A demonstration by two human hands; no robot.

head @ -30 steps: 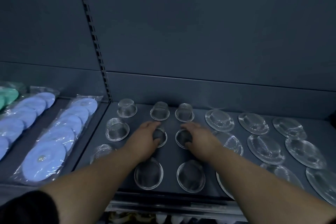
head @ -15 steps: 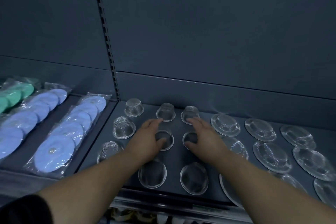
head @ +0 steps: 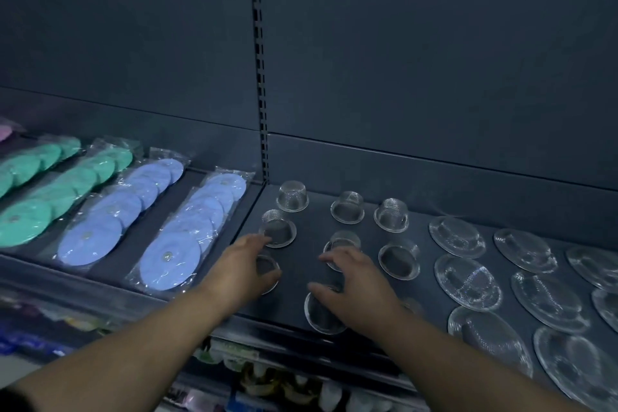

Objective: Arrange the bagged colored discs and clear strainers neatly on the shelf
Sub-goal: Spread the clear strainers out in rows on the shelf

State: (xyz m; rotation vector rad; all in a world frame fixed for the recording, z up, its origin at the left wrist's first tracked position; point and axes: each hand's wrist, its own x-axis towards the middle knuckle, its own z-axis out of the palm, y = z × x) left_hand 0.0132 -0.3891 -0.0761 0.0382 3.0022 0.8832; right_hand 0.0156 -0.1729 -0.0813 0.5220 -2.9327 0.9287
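A dark grey back panel point(head: 434, 60) fills the upper half of the view, split by a slotted upright point(head: 259, 60). Below it runs the shelf point(head: 311, 237), dark and matte, in dim bluish light.

On the shelf's left section lie the bagged discs in overlapping rows running front to back: two rows of blue discs point(head: 110, 211) nearest the upright, two rows of green discs point(head: 43, 201) beyond them, and a sliver of pink at the far left edge. On the right section, the wide strainers point(head: 468, 281) lie flat in rows, close together, out to the frame's right edge.

Between these groups stand the small strainers point(head: 347, 207) in a loose three-by-three grid, dome up – the left column sits askew from the others.

Both bare forearms reach in from below. The left hand point(head: 244, 264) curves over the front-left strainer point(head: 267, 269), with the thumb at the near rim and the fingers over the far side, grasping it; its fingertips come just beside the mid-left strainer point(head: 277, 229). The right hand point(head: 354, 284) is released, palm down with its fingers spread. It lies over the back of the front-centre strainer point(head: 322, 314) and hides the near edge of the mid-centre strainer point(head: 341, 244). Its wrist covers most of the front-right one.

Under the shelf's front lip – blurred packaged goods point(head: 261, 375) on a lower tier.
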